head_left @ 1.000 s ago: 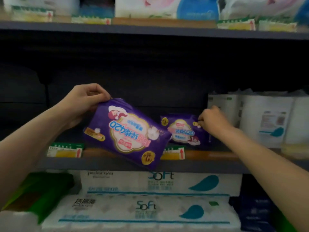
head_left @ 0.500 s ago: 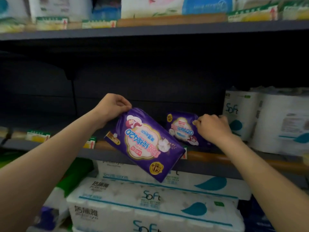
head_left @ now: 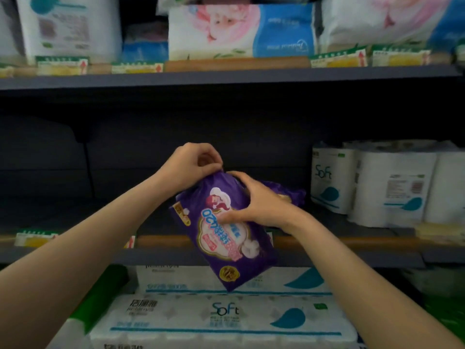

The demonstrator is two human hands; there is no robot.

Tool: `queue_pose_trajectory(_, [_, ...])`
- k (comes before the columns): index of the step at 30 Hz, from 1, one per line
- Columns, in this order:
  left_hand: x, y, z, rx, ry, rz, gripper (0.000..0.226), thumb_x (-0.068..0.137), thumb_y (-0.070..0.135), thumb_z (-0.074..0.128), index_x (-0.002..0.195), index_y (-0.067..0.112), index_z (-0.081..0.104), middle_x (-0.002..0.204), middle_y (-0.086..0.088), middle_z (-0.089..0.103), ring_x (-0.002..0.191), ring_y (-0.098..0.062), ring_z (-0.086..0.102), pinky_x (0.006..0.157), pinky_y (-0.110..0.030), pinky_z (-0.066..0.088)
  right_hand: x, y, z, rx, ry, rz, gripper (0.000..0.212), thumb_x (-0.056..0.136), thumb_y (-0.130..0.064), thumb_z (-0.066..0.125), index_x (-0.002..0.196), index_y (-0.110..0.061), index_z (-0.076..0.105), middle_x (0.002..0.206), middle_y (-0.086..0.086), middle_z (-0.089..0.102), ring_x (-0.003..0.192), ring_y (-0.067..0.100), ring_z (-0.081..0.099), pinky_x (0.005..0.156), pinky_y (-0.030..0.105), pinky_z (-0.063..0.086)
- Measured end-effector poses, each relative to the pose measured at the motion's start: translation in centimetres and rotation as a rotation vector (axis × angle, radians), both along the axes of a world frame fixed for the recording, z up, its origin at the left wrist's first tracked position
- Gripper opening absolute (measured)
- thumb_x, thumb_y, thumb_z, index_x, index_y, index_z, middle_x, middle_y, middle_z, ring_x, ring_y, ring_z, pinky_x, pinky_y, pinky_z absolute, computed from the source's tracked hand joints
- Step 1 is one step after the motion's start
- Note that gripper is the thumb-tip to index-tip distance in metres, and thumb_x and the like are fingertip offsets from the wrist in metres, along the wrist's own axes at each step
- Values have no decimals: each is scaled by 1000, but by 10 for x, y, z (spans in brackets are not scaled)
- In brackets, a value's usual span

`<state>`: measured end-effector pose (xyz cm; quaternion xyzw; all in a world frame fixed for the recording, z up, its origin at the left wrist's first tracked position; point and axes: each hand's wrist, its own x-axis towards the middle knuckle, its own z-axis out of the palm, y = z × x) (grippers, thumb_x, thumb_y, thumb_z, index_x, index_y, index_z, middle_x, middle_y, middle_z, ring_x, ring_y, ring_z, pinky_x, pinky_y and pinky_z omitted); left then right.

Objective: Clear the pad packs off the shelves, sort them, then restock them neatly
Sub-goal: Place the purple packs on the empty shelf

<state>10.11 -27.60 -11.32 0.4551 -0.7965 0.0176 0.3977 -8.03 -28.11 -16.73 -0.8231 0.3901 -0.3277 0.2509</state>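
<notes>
A purple pad pack (head_left: 226,243) with pink and white print hangs tilted in front of the middle shelf (head_left: 75,255). My left hand (head_left: 188,167) pinches its top edge. My right hand (head_left: 254,202) lies across the pack's upper part, thumb on its front, fingers curled round its right side. Behind my right hand a second purple pad pack (head_left: 289,195) shows partly, pressed against the first one; how much of it my right hand holds is hidden.
White Soft toilet-roll packs (head_left: 377,182) stand on the middle shelf at the right. The upper shelf (head_left: 226,76) carries tissue packs (head_left: 241,31). Below lie long Soft roll packs (head_left: 226,316) and a green pack (head_left: 100,298). The middle shelf's left part is dark.
My right hand has come left from the shelf with the second purple pack and now lies on the first pack. The first pack has swung more upright.
</notes>
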Motion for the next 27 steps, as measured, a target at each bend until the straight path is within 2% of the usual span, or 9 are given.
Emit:
queue_pose_trajectory(3, [12, 3, 1, 30, 407, -160, 21, 83, 16, 69, 99, 24, 58, 99, 1, 65, 84, 2, 62, 79, -17, 49, -9, -3, 7, -40, -270, -96, 91, 58, -32, 88, 133, -34, 35, 122, -7, 58, 105, 12, 61, 90, 38, 53])
queue_pose_trajectory(5, [22, 1, -7, 291, 606, -243, 69, 61, 46, 82, 119, 26, 50, 111, 3, 62, 96, -2, 61, 85, -22, 48, -19, -4, 22, -81, -594, -162, 81, 64, -18, 85, 128, -29, 37, 112, -9, 60, 96, 4, 61, 84, 27, 54])
queue_pose_trajectory(8, [20, -9, -23, 501, 488, -287, 110, 24, 62, 86, 121, 27, 48, 111, 5, 66, 100, -8, 64, 81, -23, 52, -23, -7, 39, -8, -857, -115, 71, 66, -11, 83, 123, -23, 41, 113, -2, 63, 99, 12, 65, 84, 33, 55])
queue_pose_trajectory(13, [36, -23, -15, 489, 457, -234, 111, 23, 56, 89, 122, 20, 54, 110, -2, 68, 99, -16, 67, 80, -31, 55, -14, -1, 38, 114, -790, 42, 44, 76, -5, 72, 114, -15, 51, 103, 0, 67, 88, 12, 68, 68, 31, 59])
queue_pose_trajectory(17, [45, -22, -11, 561, 383, -228, 96, 26, 50, 91, 114, 29, 55, 103, 3, 71, 94, -16, 69, 82, -40, 54, -3, -12, 32, 174, -785, 96, 37, 81, -3, 68, 112, -14, 52, 105, 1, 66, 95, 17, 66, 76, 33, 58])
queue_pose_trajectory(19, [51, -27, -5, 470, 334, -118, 82, 35, 43, 91, 107, 29, 55, 99, 2, 72, 88, -15, 69, 78, -36, 55, -10, -24, 31, 77, -610, -2, 35, 82, -8, 68, 114, -14, 54, 107, 0, 64, 103, 18, 62, 80, 24, 55])
queue_pose_trajectory(21, [58, -32, 0, 365, 146, 58, 63, 57, 27, 86, 111, 25, 52, 108, -1, 67, 90, -14, 65, 80, -33, 54, -27, -41, 30, -191, -6, -300, 44, 84, -19, 69, 125, -15, 52, 116, -2, 59, 109, 17, 56, 84, 24, 49])
queue_pose_trajectory(23, [61, -38, -1, 336, -152, 233, 63, 69, 28, 81, 123, 21, 48, 118, -1, 60, 95, -14, 58, 85, -32, 50, -42, -54, 22, -249, 567, -471, 56, 83, -30, 69, 133, -19, 46, 128, 4, 55, 115, 22, 53, 93, 35, 44])
queue_pose_trajectory(27, [49, -49, -21, 408, -625, 411, 68, 73, 47, 73, 130, 26, 43, 123, 5, 56, 111, -17, 54, 99, -38, 39, -48, -67, 5, -163, 785, -532, 74, 77, -37, 74, 138, -27, 33, 130, 4, 53, 118, 26, 50, 95, 41, 38])
